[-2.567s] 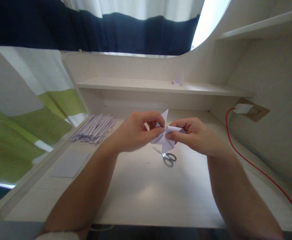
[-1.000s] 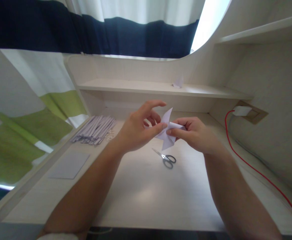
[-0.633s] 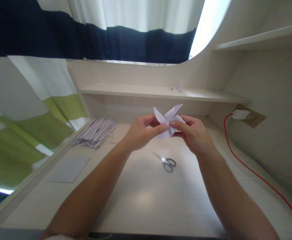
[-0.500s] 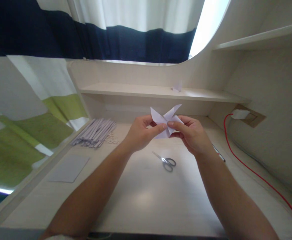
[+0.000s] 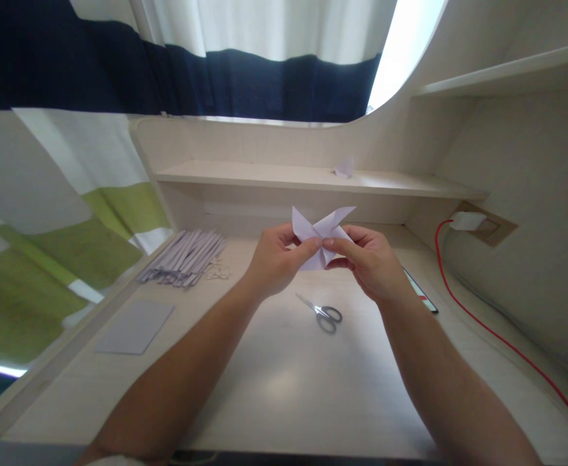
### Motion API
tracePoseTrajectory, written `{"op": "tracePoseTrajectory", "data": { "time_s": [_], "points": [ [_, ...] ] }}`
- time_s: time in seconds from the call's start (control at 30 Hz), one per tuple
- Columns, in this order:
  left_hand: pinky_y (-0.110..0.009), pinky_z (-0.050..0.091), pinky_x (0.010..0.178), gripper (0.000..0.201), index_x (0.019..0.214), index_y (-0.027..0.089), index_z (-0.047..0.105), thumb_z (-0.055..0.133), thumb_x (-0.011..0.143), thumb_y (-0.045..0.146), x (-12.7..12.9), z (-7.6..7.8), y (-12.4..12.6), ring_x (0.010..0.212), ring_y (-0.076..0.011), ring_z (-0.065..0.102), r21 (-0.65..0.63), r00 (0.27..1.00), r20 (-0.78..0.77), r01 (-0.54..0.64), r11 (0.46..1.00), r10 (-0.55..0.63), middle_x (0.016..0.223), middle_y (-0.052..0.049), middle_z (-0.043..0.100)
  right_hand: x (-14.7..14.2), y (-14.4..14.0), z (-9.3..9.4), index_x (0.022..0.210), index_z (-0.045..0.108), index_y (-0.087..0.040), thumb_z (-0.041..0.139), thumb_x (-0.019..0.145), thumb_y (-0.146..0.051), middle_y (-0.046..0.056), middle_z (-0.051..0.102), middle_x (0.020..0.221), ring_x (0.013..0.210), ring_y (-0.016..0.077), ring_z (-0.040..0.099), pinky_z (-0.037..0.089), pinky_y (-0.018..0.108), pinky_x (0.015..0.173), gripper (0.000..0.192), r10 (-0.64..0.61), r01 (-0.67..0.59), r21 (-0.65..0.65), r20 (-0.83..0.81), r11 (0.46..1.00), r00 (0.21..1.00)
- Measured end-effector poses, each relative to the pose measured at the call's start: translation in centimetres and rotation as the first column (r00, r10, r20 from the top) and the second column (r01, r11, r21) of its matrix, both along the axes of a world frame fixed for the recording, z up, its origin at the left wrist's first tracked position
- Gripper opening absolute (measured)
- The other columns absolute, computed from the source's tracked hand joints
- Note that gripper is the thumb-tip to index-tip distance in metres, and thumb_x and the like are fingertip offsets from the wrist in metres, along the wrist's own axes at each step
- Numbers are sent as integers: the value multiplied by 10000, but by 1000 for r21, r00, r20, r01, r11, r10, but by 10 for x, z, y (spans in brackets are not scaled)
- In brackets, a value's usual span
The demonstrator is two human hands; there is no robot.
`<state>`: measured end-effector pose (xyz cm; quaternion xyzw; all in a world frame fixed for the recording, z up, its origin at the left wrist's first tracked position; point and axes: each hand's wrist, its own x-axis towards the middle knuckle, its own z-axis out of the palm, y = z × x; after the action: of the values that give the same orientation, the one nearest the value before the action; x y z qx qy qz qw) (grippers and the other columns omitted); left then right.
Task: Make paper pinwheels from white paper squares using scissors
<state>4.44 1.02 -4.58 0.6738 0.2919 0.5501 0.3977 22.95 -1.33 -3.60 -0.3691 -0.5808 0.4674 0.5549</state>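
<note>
Here's the white folded-paper pinwheel (image 5: 329, 225), up over the pale wooden bench (image 5: 274, 382), fingers of the left hand (image 5: 280, 260) and right hand (image 5: 368, 260) pinching it near the centre! Likely feather-light and easily creased, so grip that folded middle, not the pointed tips.

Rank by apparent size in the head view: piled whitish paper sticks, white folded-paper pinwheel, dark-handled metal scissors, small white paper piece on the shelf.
1. Paper sticks
2. Pinwheel, partly covered; nearness may enlarge it
3. Scissors
4. Paper piece
</note>
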Motion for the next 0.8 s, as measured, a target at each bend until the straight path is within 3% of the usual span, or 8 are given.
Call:
{"op": "tracePoseTrajectory", "data": {
  "time_s": [0.5,0.8],
  "points": [
    [-247,558,651,220,899,161,815,836,835,371,8,-5,2,728,-149,709,-12,976,201,94,996,-89,832,-51,804,-3,-3,0,915,841,-215,839,817,-360,28,781,838,739,166,702,608,265,621,175,-63,58,60,85,996,994],
    [-256,536,634,270,868,151,814,835,824,416,6,-5,3,702,-151,676,-3,989,149,20,1000,-19,803,-56,785,0,-2,1,905,827,-201,842,805,-379,39,785,848,760,185,711,608,289,638,204,-45,40,42,125,998,991]
  ]
}}
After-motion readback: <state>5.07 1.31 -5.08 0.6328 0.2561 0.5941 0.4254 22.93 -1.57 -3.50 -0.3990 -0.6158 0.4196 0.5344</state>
